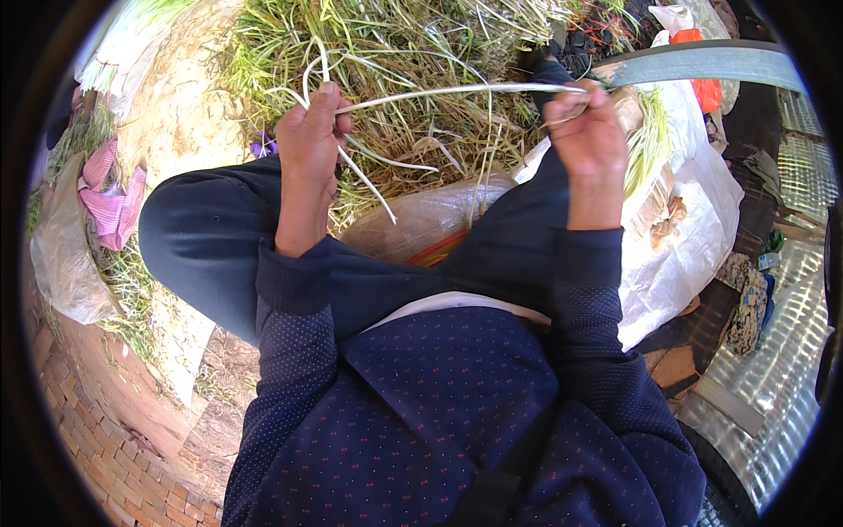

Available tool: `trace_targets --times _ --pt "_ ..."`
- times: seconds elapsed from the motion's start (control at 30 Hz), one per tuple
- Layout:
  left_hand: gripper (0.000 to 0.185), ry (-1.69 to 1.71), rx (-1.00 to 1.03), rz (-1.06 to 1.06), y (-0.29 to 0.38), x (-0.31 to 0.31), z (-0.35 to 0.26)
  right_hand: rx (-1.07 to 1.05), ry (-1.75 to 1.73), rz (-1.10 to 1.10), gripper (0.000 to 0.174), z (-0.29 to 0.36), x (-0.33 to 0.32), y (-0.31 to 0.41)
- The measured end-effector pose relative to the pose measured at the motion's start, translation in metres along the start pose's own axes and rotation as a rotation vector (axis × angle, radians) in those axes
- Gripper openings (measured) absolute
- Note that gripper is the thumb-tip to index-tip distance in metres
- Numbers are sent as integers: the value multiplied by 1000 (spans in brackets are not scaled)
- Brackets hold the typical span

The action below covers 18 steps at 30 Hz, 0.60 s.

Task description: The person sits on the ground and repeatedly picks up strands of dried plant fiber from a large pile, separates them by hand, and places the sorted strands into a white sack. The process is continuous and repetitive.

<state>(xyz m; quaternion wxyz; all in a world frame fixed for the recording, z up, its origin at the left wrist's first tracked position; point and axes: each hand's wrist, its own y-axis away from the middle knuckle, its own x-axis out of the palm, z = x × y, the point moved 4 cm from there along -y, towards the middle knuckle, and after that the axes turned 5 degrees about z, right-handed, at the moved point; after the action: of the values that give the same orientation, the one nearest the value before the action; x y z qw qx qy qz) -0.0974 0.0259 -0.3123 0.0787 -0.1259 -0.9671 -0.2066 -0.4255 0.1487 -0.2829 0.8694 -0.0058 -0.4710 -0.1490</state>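
My left hand (313,145) is closed on several pale, thin plant stalks (369,184), whose loose ends curl above it and hang below it. One long white stalk (454,92) stretches almost level across to my right hand (588,135). The fingers of that hand pinch its far end, with a thin brown, dry-looking strip (568,117) at the fingertips. Both hands are above my crossed legs and the near side of a heap of green and yellow plant trimmings (395,59). Just right of my right wrist, a bunch of pale green stalks (649,145) lies on a white sack (691,263).
A curved grey-blue band (705,64) spans the upper right, near an orange-red plastic bag (706,92). On the left lie a pink checked cloth (112,204) and a plastic sheet (66,250). Another pile of pale stalks (132,39) is at the upper left. Brick paving (112,454) shows lower left.
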Motion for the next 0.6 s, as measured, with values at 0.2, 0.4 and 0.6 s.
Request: trace_targets --times 0.2,0.4,0.6 --pt "31 29 -41 -142 -2 -16 -6 -331 -194 -234 13 103 -37 30" --pt "33 -14 -2 -39 0 -3 -5 -187 768 -231 26 50 -24 43" --pt "32 -41 -30 52 4 9 3 -178 1374 172 26 -87 50 12"
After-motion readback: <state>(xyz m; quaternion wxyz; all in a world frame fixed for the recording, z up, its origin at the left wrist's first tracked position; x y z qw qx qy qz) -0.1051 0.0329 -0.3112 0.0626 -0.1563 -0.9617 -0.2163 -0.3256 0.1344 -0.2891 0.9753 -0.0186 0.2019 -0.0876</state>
